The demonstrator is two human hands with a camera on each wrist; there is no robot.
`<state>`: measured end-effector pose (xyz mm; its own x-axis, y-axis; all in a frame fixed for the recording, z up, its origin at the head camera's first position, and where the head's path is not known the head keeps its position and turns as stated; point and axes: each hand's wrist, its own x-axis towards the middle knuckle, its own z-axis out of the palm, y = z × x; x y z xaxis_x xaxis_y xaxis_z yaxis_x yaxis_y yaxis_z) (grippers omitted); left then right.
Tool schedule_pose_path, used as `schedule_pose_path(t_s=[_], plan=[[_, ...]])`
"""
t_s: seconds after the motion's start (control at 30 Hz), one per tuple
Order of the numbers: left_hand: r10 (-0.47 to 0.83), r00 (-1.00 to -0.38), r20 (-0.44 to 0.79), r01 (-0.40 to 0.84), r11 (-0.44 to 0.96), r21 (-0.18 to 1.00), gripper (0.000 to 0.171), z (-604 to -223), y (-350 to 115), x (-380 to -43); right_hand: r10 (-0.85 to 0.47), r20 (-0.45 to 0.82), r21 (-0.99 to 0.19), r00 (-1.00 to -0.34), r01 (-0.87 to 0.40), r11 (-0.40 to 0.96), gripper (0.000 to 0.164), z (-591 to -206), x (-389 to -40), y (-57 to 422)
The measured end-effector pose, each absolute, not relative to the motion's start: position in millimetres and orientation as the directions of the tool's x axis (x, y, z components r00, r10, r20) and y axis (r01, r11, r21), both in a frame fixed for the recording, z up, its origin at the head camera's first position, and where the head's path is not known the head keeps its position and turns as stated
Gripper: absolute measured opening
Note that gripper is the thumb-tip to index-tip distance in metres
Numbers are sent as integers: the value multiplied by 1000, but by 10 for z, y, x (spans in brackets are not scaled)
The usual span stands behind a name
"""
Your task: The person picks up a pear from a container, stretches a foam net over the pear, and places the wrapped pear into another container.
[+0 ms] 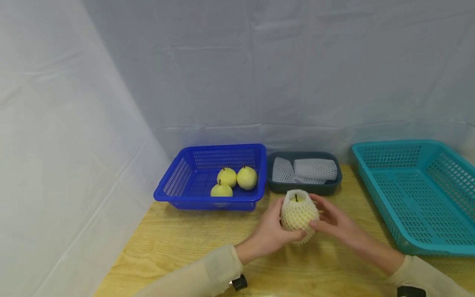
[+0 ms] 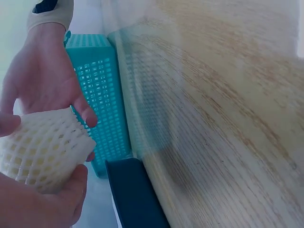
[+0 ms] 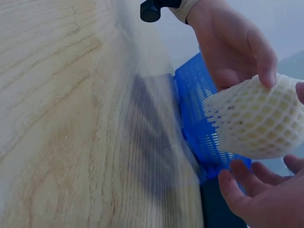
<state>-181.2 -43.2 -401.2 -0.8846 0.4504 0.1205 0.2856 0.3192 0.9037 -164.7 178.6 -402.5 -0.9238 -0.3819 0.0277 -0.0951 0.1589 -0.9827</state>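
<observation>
A yellow-green pear in a white foam net sleeve (image 1: 299, 214) is held upright over the table, its dark stem showing through the sleeve's top opening. My left hand (image 1: 270, 231) grips its left side, thumb across the lower front. From the right, my right hand (image 1: 339, 222) holds it more lightly, thumb on the front and fingers reaching behind. In the right wrist view, several loosely bent fingers (image 3: 237, 183) of that hand lie below the net (image 3: 259, 116), a little apart from it. The net's lower end sticks out past the pear, its edge ragged (image 2: 85, 140).
Three bare pears (image 1: 246, 178) lie in a blue basket (image 1: 174, 181) at the back left. A dark teal bin (image 1: 304, 189) with white foam nets (image 1: 315, 168) stands behind the hands. To the right is a turquoise basket (image 1: 415, 198), on the same wooden table (image 1: 193, 231).
</observation>
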Motion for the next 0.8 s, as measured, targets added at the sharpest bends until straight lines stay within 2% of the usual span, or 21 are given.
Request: schedule_pose_path(t_s=[0.17,0.43,0.8], plan=[[484,-867,119,270,255,928,79,-4013,-432,-1799,-445,50,-985,-894,-117,125,76,-4036,-1654,1814],[520,-848,106,245,206,947,79,-4017,-439,-1787,-461,1,-985,-887,-81,154,79,-4030,-1634,1831],[502,-857,113,260,232,937,75,-4002,-408,-1762,-333,19,-970,-943,-98,222,72,-4034,-1631,1770]])
